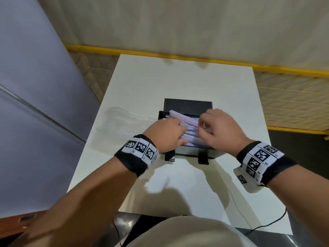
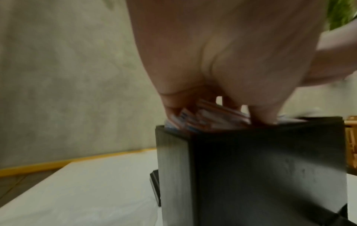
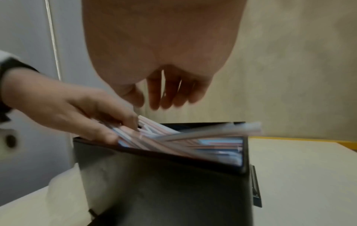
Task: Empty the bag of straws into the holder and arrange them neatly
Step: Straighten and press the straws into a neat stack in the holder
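A black box-shaped holder (image 1: 187, 104) stands in the middle of the white table (image 1: 178, 81). Pale pink, blue and white straws (image 1: 188, 122) lie inside it, several of them crossed or sticking up over the rim. My left hand (image 1: 179, 129) rests on the left end of the straws (image 3: 183, 140), fingers stretched out over them. My right hand (image 1: 206, 125) hovers over the right end; in the right wrist view its fingers (image 3: 164, 97) hang loosely above the straws and hold nothing. In the left wrist view my left fingertips (image 2: 173, 107) press on the straw ends (image 2: 218, 116) at the holder's (image 2: 251, 168) rim.
A crumpled clear plastic bag (image 1: 122, 114) lies flat on the table just left of the holder. A yellow rail (image 1: 195, 58) runs behind the table's far edge. A thin black cable (image 1: 267, 227) trails over the near right corner.
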The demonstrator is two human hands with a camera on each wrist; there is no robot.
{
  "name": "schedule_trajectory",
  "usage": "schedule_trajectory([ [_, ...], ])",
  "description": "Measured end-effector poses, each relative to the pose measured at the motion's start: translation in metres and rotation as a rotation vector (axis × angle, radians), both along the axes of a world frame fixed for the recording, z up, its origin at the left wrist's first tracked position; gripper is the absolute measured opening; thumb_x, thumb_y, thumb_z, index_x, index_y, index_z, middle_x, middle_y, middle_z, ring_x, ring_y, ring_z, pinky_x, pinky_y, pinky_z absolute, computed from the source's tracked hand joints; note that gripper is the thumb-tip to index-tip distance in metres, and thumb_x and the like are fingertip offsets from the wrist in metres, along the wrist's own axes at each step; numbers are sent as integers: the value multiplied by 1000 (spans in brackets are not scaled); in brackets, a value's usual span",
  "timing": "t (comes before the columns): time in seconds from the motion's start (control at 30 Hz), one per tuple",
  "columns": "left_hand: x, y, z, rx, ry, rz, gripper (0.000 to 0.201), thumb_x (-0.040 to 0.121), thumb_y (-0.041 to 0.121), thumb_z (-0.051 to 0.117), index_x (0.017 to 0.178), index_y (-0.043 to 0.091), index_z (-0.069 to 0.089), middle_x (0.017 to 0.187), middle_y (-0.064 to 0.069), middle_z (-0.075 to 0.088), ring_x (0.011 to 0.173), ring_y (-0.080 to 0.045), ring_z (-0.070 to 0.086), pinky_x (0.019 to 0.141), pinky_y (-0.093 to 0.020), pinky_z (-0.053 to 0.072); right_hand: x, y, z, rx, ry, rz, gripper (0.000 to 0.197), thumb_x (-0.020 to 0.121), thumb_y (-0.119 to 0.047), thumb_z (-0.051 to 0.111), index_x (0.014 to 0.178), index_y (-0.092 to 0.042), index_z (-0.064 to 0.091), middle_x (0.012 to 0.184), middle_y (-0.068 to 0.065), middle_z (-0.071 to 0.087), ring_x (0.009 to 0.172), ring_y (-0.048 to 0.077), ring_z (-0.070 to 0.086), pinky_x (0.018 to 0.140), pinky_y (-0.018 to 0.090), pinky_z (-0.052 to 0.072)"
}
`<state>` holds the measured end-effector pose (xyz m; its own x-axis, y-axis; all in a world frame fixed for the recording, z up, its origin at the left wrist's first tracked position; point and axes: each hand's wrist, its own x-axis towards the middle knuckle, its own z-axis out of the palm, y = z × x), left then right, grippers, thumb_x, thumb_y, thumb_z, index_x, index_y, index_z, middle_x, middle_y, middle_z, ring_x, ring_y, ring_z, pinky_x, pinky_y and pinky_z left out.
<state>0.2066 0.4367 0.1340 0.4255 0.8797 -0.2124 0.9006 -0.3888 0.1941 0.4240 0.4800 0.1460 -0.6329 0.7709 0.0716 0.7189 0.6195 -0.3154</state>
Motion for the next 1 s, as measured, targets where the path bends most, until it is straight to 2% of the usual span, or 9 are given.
schedule_trajectory([
  [0.07,1,6,-8,-43,46,40,33,101,45,54,108,14,62,108,-10,60,104,-32,60,82,-39,46,-3,-13,-1,-252,-135,62,28,83,-47,48,83,-21,60,79,-6,54,74,21,54,70,41,50],
  [0.13,0,10,-8,3,53,38,31,101,44,56,109,15,62,110,-8,61,106,-30,60,82,-38,46,-4,-22,-9,-335,-320,105,28,86,-48,54,94,-23,63,91,-4,55,83,22,58,74,40,50],
  [0.33,-15,3,-5,375,-91,-56,40,86,51,64,96,13,64,97,-9,58,89,-31,56,71,-41,46,1,-21,-16,-115,-204,63,34,79,-48,63,89,-17,54,89,1,49,83,27,52,70,40,46],
  [0.43,-17,-3,-10,417,-69,-43,57,89,58,56,122,11,61,134,-14,56,123,-35,51,97,-47,45,-1,-18,-18,2,-227,49,57,71,-61,63,106,-16,57,105,6,50,93,29,48,81,43,45],
  [0.5,-16,-7,-19,331,-2,-40,74,94,66,41,144,12,50,159,-16,40,147,-37,35,118,-51,31,-3,-16,-22,-53,-259,32,71,68,-66,60,119,-17,56,115,7,49,100,30,49,87,46,47],
  [0.57,-15,-10,-27,255,64,-20,81,97,69,29,152,11,43,164,-16,34,151,-37,29,122,-53,26,-3,-16,-26,-109,-293,48,77,68,-64,59,128,-17,52,120,7,47,102,30,49,87,46,49],
  [0.7,-15,-10,-29,329,97,9,70,100,60,33,144,8,48,141,-14,53,127,-34,50,103,-48,40,1,-21,-26,-70,-250,41,77,69,-60,59,132,-19,46,121,4,53,105,30,56,84,43,51],
  [0.8,-15,-8,-29,393,129,22,58,99,53,35,121,6,61,117,-11,57,106,-32,51,89,-46,40,1,-25,-26,12,-286,-37,81,66,-65,57,131,-19,45,124,3,54,107,30,57,80,42,51],
  [1.0,-20,-7,-35,380,104,48,70,97,69,32,96,7,64,95,-12,62,86,-33,57,88,-45,40,-5,-19,-21,-97,-407,7,95,72,-63,57,149,-19,26,139,6,44,106,31,63,75,38,54],
])
